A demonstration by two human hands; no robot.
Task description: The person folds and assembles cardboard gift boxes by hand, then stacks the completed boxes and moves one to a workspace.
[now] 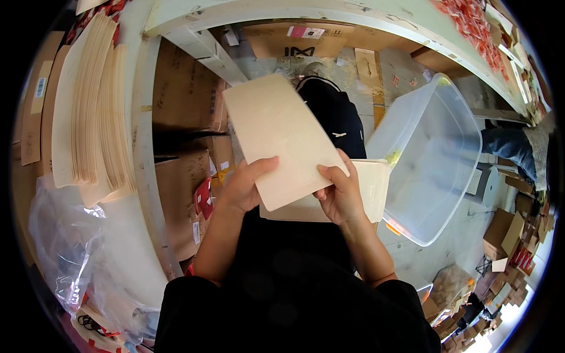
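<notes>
A thin, pale beige sheet [281,132] with rounded corners is held tilted in front of my body. It looks like thin board, though its material is hard to make out. My left hand [244,183] grips its lower left edge, the thumb lying on top. At the lower right, my right hand [340,189] pinches the edge between thumb and fingers. Beneath it, across my lap, rests a stack of similar pale sheets [375,187], partly hidden by my hands and the held sheet.
A clear plastic bin [438,159] stands at my right. On the left table [126,241] lie a tall stack of beige sheets [88,112] and a crumpled plastic bag [67,247]. Cardboard boxes [187,88] sit under the bench. Another person's leg [511,148] shows at far right.
</notes>
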